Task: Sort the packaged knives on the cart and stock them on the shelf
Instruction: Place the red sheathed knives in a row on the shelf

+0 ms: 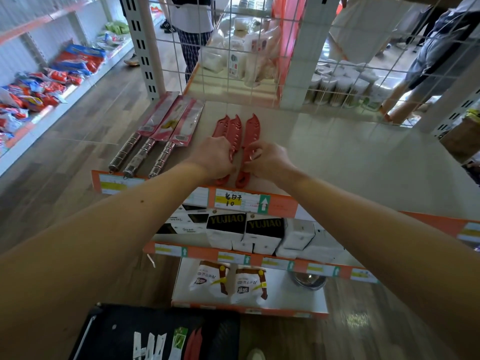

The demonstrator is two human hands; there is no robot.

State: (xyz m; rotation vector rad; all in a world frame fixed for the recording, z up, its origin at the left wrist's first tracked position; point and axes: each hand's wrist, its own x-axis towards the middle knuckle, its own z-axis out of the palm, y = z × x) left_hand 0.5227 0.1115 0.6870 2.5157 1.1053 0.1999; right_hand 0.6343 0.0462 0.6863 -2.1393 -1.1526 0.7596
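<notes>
Three red sheathed knives lie side by side on the top shelf [337,157]. My left hand [214,157] rests over the two left red knives [232,128], fingers curled on them. My right hand [267,158] pinches the right red knife [250,136] near its handle. To their left, three steel-handled knives in pink packaging [166,128] lie in a row with handles toward the shelf edge. Below me the black cart [135,331] carries more packaged knives, white ones and red ones [193,344].
A wire grid panel [259,48] backs the shelf. Lower shelves hold white tissue packs [244,229] and bagged goods [228,281]. People stand beyond the grid. A side shelf with red and blue packets [39,92] runs along the left aisle.
</notes>
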